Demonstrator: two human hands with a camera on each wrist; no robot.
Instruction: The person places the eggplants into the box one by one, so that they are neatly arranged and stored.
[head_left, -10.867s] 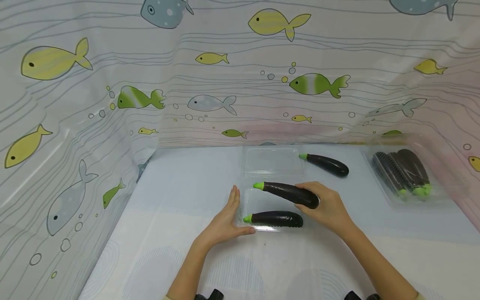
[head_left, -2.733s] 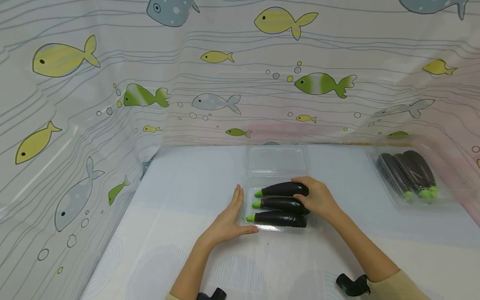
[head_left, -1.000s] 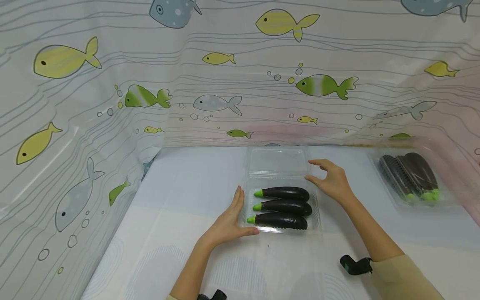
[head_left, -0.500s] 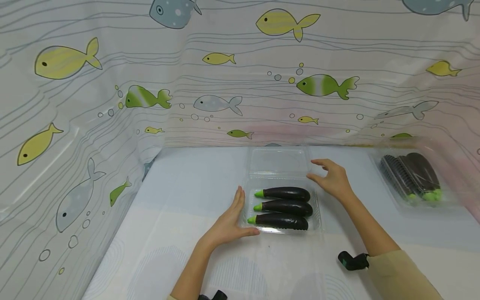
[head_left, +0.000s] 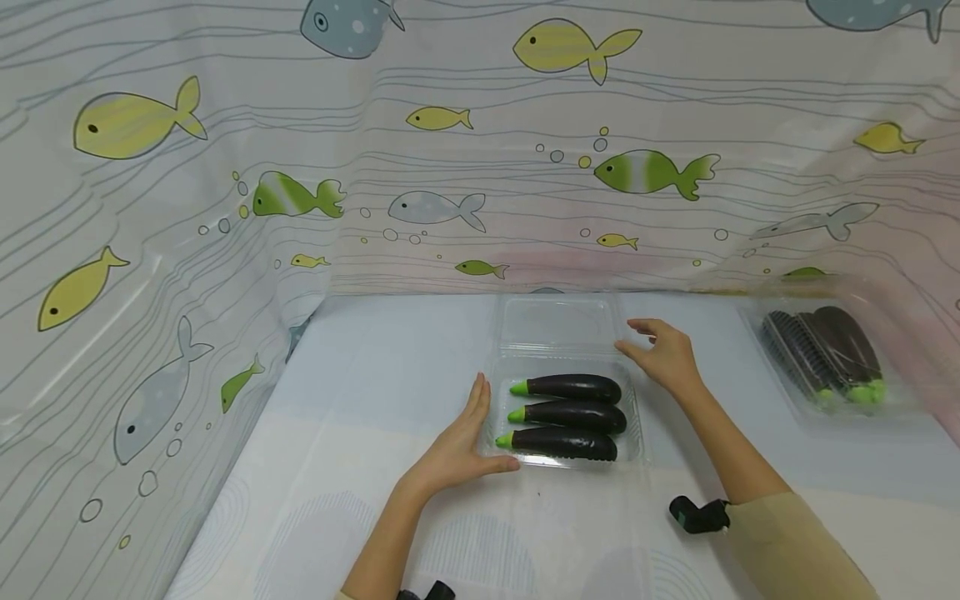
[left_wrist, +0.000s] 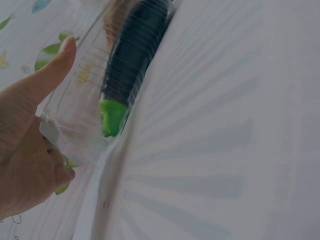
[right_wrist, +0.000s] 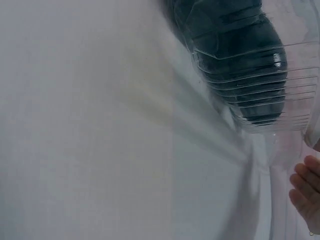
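Note:
Three dark eggplants with bright green stem ends lie side by side in a clear plastic clamshell box (head_left: 636, 417), the back eggplant (head_left: 573, 387), the middle eggplant (head_left: 577, 416) and the front eggplant (head_left: 566, 442). The box's lid (head_left: 557, 323) is folded back flat behind it. My left hand (head_left: 453, 446) rests against the left front corner, fingers straight along the side and thumb at the front edge. In the left wrist view, one eggplant (left_wrist: 132, 55) shows through the ribbed wall. My right hand (head_left: 663, 354) is empty by the right back edge, near the hinge, thumb and fingers apart.
Another clear box (head_left: 780, 400) holding several eggplants stands at the far right of the table (head_left: 375, 358). A fish-print sheet (head_left: 450, 167) hangs behind and at the left. A small black device (head_left: 699, 515) sits on my right forearm.
Earlier my right hand held one eggplant while another lay on the table. Both are now in the box with the first. My right hand has let go and moved back toward the hinge.

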